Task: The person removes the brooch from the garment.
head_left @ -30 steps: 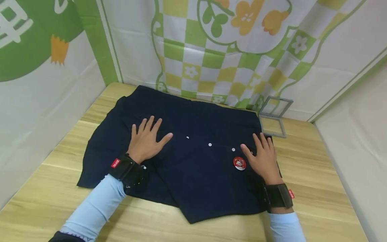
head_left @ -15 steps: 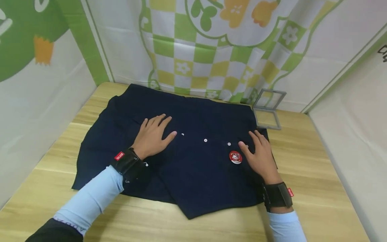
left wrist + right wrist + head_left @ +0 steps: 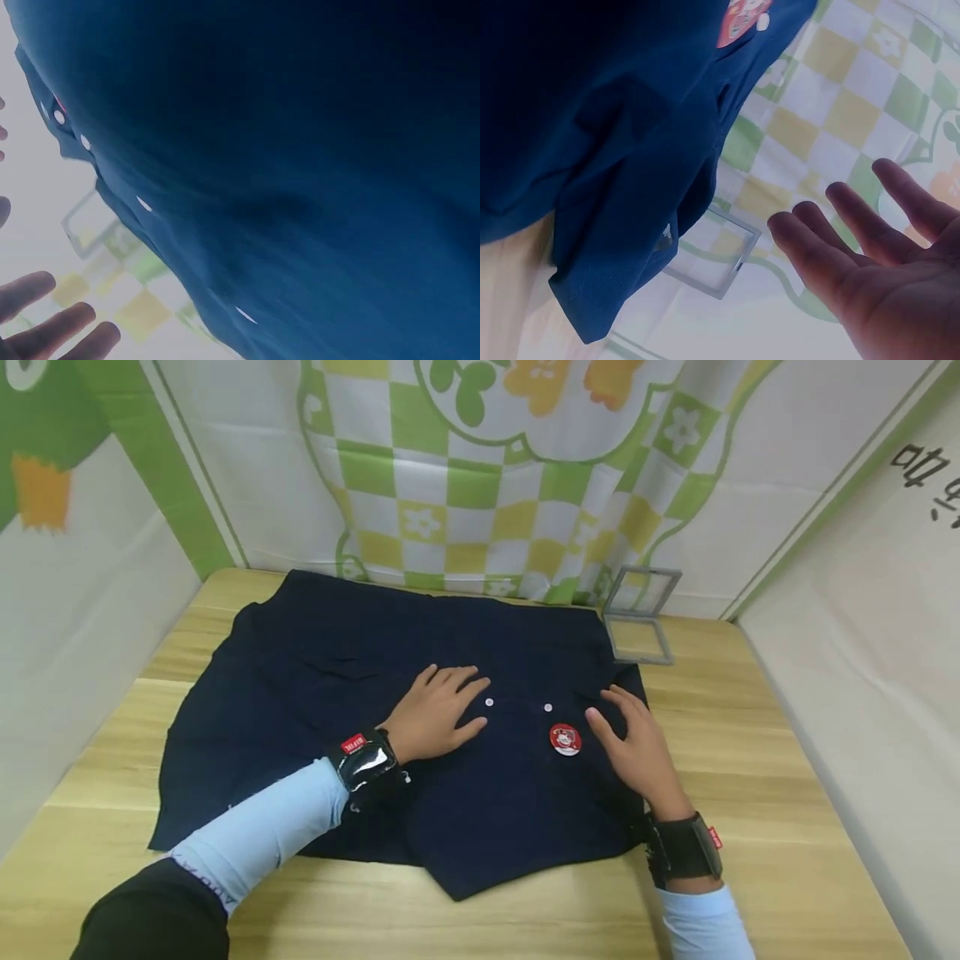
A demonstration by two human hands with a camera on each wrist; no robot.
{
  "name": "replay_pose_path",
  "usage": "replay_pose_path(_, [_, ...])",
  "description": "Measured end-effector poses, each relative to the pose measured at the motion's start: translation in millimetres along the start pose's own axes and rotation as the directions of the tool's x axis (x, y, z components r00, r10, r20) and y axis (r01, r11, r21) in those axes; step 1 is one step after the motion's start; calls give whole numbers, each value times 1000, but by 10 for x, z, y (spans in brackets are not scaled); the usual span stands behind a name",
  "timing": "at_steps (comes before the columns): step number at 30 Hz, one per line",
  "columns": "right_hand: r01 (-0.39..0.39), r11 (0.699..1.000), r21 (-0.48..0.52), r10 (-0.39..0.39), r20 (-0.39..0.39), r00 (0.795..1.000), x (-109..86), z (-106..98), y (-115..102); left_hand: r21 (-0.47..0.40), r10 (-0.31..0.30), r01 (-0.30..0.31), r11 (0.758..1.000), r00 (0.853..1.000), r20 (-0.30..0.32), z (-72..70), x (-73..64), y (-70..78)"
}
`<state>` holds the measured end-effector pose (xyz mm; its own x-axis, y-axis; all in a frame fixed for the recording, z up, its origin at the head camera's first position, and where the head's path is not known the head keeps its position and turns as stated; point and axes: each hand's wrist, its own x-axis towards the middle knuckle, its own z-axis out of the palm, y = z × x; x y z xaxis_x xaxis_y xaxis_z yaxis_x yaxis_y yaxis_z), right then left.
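A dark navy shirt [image 3: 337, 627] with white buttons [image 3: 489, 702] lies spread over the table, front side up. On it, toward the right, sits a round red badge [image 3: 566, 739]. My left hand [image 3: 435, 714] is over the middle of the shirt, fingers spread and slightly bent, holding nothing. Near the badge, over the shirt's right end, my right hand [image 3: 637, 747] has its thumb and fingers apart and grips nothing. Both wrist views show the fingers [image 3: 56, 330] and the right hand's fingers [image 3: 847, 232] apart from the cloth.
A grey hinged frame [image 3: 637, 639] stands half open at the back right, beside the shirt. Wood-grain table [image 3: 735, 760] shows around the shirt. A printed curtain [image 3: 487, 485] hangs along the back, with pale cloth walls [image 3: 862, 635] at the sides.
My left hand has moved right across the shirt toward its middle. My right hand stays near the badge, its fingers a little more bent. The head view has shifted to the right.
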<state>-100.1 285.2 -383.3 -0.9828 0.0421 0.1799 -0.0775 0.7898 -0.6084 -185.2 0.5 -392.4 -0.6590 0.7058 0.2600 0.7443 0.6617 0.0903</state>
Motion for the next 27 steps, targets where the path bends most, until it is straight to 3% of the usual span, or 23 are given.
replay_pose_path(7, [-4,994,107,5,-8,1000,-70,-111,20,-27,129,-128,991,991,36,77,259,260])
replay_pose_path(10, [-54,979,195,51,19,999,-87,-166,10,-36,158,-157,987,986,45,129,355,336])
replay_pose_path(12, [-115,954,276,105,52,993,-95,-195,0,-44,181,-179,983,982,51,173,415,384])
replay_pose_path(15, [-206,883,422,178,104,978,-95,-208,2,-58,217,-214,975,974,64,237,504,460])
replay_pose_path(19, [-280,727,627,210,184,960,-40,-128,8,-73,229,-224,972,970,81,237,567,525])
replay_pose_path(22, [-327,616,717,236,228,944,-1,-59,42,-106,239,-230,967,967,84,212,628,593])
replay_pose_path(24, [-354,560,749,257,249,934,20,-18,72,-179,254,-234,955,962,96,215,678,639])
replay_pose_path(27, [-383,498,778,294,263,919,46,32,115,-323,261,-208,923,957,129,239,746,705])
